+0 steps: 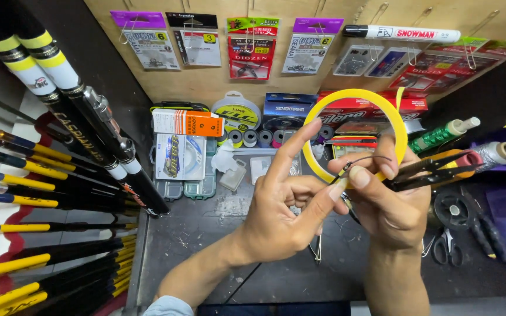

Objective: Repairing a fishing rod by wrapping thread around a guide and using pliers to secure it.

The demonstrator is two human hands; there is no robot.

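Note:
My left hand point(282, 205) and my right hand point(396, 210) meet above a dark workbench. Between my left thumb and my right thumb a thin dark line point(358, 161) is pinched; it curls over in a small loop. My left index finger points up and away. My right hand also grips a pair of black snips point(434, 169), whose blades point right. A thin yellow tape ring point(355, 93) hangs around the fingers of my right hand and stands upright behind both hands.
Black and yellow fishing rods point(60, 175) fill the left side. Clear tackle boxes point(183, 158), line spools point(238, 111) and thread bobbins point(446, 134) crowd the back of the bench. Hook packets point(247, 52) hang on the board above. Small scissors point(446, 246) lie at the right.

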